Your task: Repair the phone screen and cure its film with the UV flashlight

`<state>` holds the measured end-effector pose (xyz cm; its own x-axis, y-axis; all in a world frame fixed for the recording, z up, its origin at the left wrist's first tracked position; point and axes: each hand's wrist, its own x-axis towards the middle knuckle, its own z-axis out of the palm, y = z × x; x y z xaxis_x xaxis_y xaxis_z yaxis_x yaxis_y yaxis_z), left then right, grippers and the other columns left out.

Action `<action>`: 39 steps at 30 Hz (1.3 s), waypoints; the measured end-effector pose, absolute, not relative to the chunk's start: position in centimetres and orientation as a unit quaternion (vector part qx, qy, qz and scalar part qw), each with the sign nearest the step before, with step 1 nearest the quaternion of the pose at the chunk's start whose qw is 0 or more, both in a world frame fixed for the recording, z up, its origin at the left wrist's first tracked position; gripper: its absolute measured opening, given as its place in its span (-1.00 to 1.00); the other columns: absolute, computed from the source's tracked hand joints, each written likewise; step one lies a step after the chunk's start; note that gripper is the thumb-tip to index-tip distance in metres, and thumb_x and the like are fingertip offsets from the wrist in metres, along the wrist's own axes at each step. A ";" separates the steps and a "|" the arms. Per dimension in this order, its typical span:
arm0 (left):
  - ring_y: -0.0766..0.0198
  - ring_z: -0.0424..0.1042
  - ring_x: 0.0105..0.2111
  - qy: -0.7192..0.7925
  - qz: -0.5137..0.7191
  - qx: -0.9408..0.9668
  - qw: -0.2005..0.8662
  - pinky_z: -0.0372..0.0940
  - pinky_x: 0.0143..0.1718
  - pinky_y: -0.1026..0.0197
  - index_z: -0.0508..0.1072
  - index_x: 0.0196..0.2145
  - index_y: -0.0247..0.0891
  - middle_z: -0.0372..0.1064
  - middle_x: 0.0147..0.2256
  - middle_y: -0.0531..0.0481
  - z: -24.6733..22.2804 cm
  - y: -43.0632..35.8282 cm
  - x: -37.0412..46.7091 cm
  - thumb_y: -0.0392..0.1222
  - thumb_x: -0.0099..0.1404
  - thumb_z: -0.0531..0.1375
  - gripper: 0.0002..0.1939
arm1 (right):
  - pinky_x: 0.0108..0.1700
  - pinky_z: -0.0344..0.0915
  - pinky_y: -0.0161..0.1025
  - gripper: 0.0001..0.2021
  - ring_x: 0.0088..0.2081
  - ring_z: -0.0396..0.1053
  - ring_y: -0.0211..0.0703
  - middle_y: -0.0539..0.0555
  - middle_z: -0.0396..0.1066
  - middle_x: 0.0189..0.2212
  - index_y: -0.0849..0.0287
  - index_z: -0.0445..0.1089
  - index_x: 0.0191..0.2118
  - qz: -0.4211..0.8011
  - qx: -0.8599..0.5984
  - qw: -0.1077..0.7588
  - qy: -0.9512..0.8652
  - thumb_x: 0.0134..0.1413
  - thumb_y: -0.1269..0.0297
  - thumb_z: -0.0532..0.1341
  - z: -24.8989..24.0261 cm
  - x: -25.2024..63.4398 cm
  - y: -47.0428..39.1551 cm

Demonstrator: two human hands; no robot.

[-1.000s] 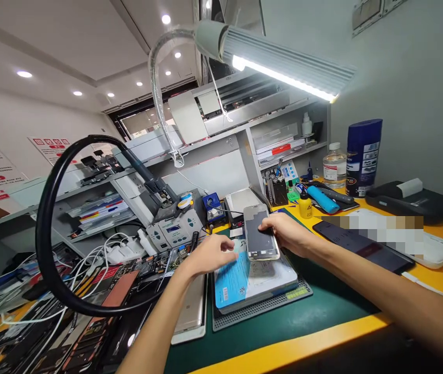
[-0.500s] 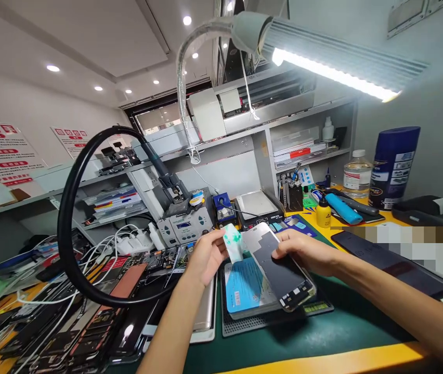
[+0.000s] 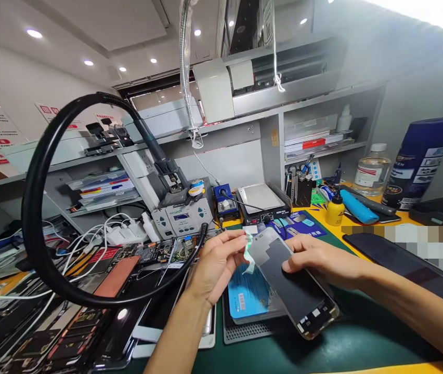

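My right hand (image 3: 318,258) grips a phone screen (image 3: 289,288) by its far-right edge, thumb on the dark grey back. It is tilted, its connector end toward me. My left hand (image 3: 219,257) pinches a thin white strip with green patches (image 3: 249,259), which hangs wavy and nearly edge-on beside the screen's left edge. Whether the strip touches the screen I cannot tell. Below both hands, a blue printed packet (image 3: 245,298) rests on a dark perforated pad (image 3: 245,334), partly hidden by the screen.
Several phones and parts (image 3: 69,327) crowd the left side, crossed by a black hose (image 3: 30,208). A hot-air station (image 3: 182,218) and a flat heating plate (image 3: 262,197) stand behind. To the right are a yellow bottle (image 3: 334,212), a spray can (image 3: 420,166) and a dark phone (image 3: 404,270).
The strip has turned from nearly flat-on to a curled, edge-on shape in my left fingers. The screen sits lower and farther right in view. My head view has shifted, and the lamp is mostly out of frame.
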<state>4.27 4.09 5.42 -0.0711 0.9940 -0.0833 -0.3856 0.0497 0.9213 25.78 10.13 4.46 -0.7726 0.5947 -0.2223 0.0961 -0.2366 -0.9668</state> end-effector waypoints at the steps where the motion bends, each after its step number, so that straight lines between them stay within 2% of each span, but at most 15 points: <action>1: 0.39 0.41 -0.47 0.438 0.585 0.356 0.583 0.38 -0.42 0.35 0.56 -0.23 -0.42 0.48 -0.39 -0.06 5.3 4.0 4.5 -0.31 0.11 0.39 -0.75 | -0.43 0.25 -0.34 -0.76 -0.50 0.35 -0.27 0.01 0.42 -0.52 0.26 0.39 -0.45 0.729 -0.290 0.167 -0.597 -0.21 0.21 0.37 4.5 25.8 10.1; 4: 0.37 0.41 -0.50 0.453 0.562 0.367 0.587 0.37 -0.46 0.33 0.54 -0.32 -0.43 0.46 -0.43 -0.07 5.1 3.9 5.0 -0.26 0.06 0.44 -0.75 | -0.34 0.31 -0.30 -0.74 -0.43 0.40 -0.21 0.05 0.46 -0.45 0.28 0.43 -0.42 0.722 -0.288 0.162 -0.608 -0.17 0.18 0.38 4.5 25.8 10.0; 10: 0.39 0.36 -0.56 0.492 0.551 0.390 0.549 0.35 -0.48 0.35 0.48 -0.52 -0.40 0.38 -0.55 -0.02 4.4 3.8 5.2 -0.07 0.15 0.41 -0.68 | -0.28 0.36 -0.24 -0.68 -0.40 0.40 -0.18 0.07 0.46 -0.42 0.30 0.46 -0.35 0.705 -0.290 0.157 -0.628 -0.10 0.12 0.40 4.3 25.8 10.0; 19: 0.30 0.39 -0.52 0.496 0.578 0.415 0.498 0.34 -0.49 0.29 0.50 -0.50 -0.36 0.44 -0.51 -0.09 4.5 3.3 5.6 0.09 0.21 0.31 -0.59 | -0.28 0.35 -0.25 -0.64 -0.39 0.37 -0.17 0.08 0.45 -0.41 0.29 0.49 -0.33 0.686 -0.293 0.182 -0.641 -0.03 0.02 0.40 4.7 25.9 9.4; 28: 0.32 0.34 -0.48 0.474 0.617 0.400 0.484 0.33 -0.45 0.28 0.59 -0.41 -0.36 0.44 -0.48 -0.07 4.6 2.6 4.6 0.07 0.26 0.31 -0.62 | -0.33 0.27 -0.32 -0.61 -0.41 0.29 -0.23 0.02 0.37 -0.44 0.24 0.40 -0.41 0.681 -0.294 0.199 -0.641 0.04 -0.03 0.40 4.4 26.5 9.2; 31: 0.33 0.33 -0.45 0.457 0.609 0.401 0.509 0.30 -0.43 0.30 0.59 -0.40 -0.36 0.45 -0.45 -0.08 4.7 2.4 4.5 0.06 0.28 0.30 -0.63 | -0.34 0.25 -0.32 -0.60 -0.42 0.26 -0.24 0.02 0.36 -0.44 0.24 0.41 -0.41 0.680 -0.294 0.196 -0.643 0.05 -0.05 0.39 4.5 26.6 9.1; 36: 0.25 0.43 -0.39 0.421 0.608 0.393 0.546 0.32 -0.38 0.27 0.59 -0.39 -0.34 0.48 -0.40 -0.12 4.9 2.2 4.6 0.02 0.31 0.27 -0.66 | -0.30 0.26 -0.27 -0.60 -0.38 0.28 -0.18 0.04 0.37 -0.42 0.25 0.47 -0.37 0.667 -0.305 0.190 -0.653 0.05 -0.07 0.37 4.5 26.5 9.2; 39: 0.27 0.41 -0.43 0.426 0.608 0.394 0.541 0.33 -0.41 0.27 0.60 -0.37 -0.33 0.46 -0.43 -0.09 4.9 2.2 4.6 0.01 0.27 0.30 -0.69 | -0.28 0.27 -0.26 -0.61 -0.38 0.28 -0.18 0.03 0.38 -0.41 0.23 0.48 -0.35 0.659 -0.315 0.189 -0.656 0.06 -0.06 0.37 4.6 26.6 9.1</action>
<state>4.59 2.22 4.88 -0.1028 0.9945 0.0181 -0.3220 -0.0505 0.9454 26.59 9.05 4.55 -0.7305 0.6619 -0.1679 0.1645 -0.0680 -0.9840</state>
